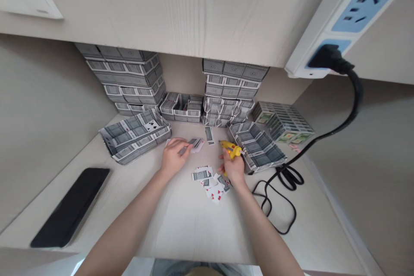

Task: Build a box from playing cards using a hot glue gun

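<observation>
My left hand [174, 156] pinches a small stack of playing cards [197, 145] just above the table. In my right hand [235, 169] is a yellow hot glue gun [230, 148], its nozzle pointing left and a small orange light glowing on its side. A single strip of card [209, 135] lies beyond, between the two hands. Nearer to me is a loose pile of cut playing cards [214, 189], some face up with red pips. A tray made of cards [257, 146] stands right beside the glue gun, and another card-built tray [136, 136] is left of my left hand.
Stacked card boxes rise at back left [129, 79] and back centre [229, 90], with a low card box [181, 108] between. Wrapped card packs [283, 120] stand at right. A black cable [352, 108] hangs from a power strip [344, 17]. A black phone [71, 207] lies left.
</observation>
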Action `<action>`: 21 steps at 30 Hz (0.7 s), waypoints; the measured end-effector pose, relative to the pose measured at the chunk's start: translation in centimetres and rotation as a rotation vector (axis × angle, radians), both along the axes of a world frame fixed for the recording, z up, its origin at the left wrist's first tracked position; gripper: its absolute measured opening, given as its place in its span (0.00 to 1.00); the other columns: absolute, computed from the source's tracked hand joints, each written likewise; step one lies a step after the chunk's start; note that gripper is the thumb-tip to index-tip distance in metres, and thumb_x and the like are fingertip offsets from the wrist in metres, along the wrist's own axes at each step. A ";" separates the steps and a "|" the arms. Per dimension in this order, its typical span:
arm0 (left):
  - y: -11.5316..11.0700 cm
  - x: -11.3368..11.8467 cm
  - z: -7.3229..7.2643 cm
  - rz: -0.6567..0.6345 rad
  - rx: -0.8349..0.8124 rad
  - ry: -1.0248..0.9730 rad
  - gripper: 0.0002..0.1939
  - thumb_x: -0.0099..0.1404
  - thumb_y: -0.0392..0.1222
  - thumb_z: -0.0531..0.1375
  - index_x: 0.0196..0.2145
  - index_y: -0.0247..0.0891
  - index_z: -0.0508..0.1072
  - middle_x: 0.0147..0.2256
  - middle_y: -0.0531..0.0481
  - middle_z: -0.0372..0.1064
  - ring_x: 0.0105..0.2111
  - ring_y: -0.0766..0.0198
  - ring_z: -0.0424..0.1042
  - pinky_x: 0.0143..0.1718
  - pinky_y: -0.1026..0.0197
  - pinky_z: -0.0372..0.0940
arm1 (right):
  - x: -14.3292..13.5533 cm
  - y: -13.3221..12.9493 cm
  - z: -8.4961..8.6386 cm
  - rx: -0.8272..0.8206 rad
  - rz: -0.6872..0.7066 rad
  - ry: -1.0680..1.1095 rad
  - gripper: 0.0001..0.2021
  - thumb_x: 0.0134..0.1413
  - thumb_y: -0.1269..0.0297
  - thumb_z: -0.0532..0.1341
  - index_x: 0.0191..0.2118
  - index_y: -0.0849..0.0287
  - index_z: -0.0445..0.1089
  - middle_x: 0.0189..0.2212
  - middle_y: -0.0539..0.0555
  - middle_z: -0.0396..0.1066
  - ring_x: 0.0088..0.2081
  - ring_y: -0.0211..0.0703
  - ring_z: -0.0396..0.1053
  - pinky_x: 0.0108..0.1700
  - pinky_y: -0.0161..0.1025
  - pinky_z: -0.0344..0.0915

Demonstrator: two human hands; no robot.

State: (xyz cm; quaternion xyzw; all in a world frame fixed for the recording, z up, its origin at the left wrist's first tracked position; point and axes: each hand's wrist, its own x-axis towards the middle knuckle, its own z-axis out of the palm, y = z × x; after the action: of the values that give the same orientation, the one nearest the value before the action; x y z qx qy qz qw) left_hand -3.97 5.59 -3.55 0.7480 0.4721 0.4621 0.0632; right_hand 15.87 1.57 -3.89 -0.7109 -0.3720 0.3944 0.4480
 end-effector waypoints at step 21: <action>0.1 0.1 -0.4 0.016 -0.014 0.002 0.06 0.58 0.42 0.57 0.27 0.39 0.71 0.30 0.50 0.71 0.36 0.63 0.68 0.39 0.58 0.63 | 0.2 0.1 -0.1 -0.020 0.016 -0.027 0.18 0.52 0.52 0.52 0.26 0.63 0.66 0.08 0.51 0.63 0.11 0.40 0.63 0.12 0.31 0.58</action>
State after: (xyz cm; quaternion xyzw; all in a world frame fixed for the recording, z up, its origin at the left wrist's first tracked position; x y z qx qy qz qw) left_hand -3.85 5.73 -3.96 0.7442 0.4813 0.4586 0.0642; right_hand 16.10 1.71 -4.00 -0.7178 -0.3796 0.3920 0.4325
